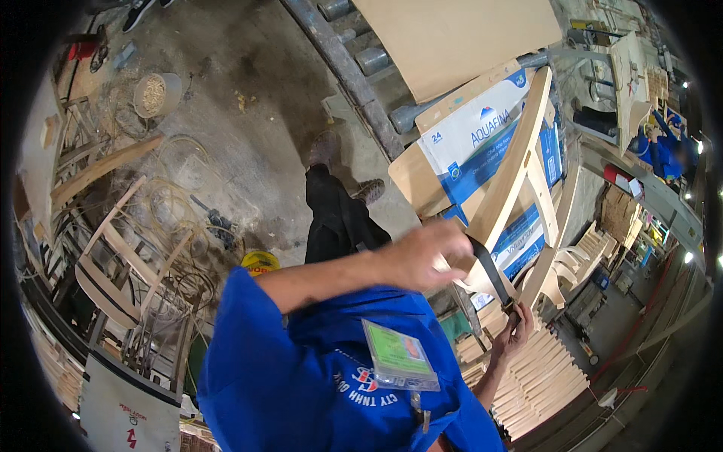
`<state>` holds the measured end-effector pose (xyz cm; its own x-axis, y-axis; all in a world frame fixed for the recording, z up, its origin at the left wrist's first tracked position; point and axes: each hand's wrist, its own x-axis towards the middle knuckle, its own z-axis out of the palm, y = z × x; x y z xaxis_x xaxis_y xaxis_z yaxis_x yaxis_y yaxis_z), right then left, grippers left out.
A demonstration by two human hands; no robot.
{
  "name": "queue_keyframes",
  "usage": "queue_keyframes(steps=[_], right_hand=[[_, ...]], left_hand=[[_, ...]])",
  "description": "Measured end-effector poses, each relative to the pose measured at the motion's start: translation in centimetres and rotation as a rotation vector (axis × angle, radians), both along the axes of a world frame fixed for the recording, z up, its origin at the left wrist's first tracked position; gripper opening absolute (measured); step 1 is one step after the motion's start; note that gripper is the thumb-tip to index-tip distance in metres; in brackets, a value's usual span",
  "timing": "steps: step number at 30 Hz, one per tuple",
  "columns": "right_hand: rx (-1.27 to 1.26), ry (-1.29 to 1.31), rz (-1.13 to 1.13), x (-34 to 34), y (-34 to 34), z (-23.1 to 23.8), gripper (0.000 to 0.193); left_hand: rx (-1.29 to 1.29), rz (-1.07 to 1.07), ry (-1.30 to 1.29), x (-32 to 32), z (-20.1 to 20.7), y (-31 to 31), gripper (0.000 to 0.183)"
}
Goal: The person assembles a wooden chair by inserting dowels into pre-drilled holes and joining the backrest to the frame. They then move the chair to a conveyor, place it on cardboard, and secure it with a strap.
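Fingers of the L hand, curled & motion-blurred, are at the upper end of 1 black flat strap; can't tell if they grip it. R hand has thumb & fingers pinching the strap's lower end, next to 1 small metal buckle.

Rest, L to R: 1 chair-like light wood frame w/ curved back panel, far L. Past it, 1 pale round bucket w/ lots of small light wood pegs, too many to count. 1 yellow round tub by the blue sleeve; contents hidden. Then blue-&-white printed cardboard, partly under 1 pale smooth curved wooden frame. Strap's narrow, dark, pretty straight b/w the hands, against the frame's near end. Lower R: stacked pale wooden pcs, many. Far R: 1 co-worker in blue, bkgd.
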<state>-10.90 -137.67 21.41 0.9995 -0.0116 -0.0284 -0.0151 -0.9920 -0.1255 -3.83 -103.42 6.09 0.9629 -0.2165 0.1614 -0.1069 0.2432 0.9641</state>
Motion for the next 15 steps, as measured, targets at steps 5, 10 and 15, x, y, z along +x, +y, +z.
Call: queue_keyframes(steps=[5,10,15], right_hand=[[0.027,0.055,-0.041,2.7,1.1,0.0,0.023],[-0.032,0.161,0.024,2.8,-0.1,0.2,0.023],[-0.060,0.152,0.032,3.3,0.1,-0.1,0.021]], left_hand=[[0.161,-0.162,-0.040,0.8,-4.7,-0.1,0.089],[0.095,-0.124,-0.139,2.3,-4.4,-2.3,0.075],[0.116,-0.111,-0.132,1.8,-4.0,-2.2,0.055]])
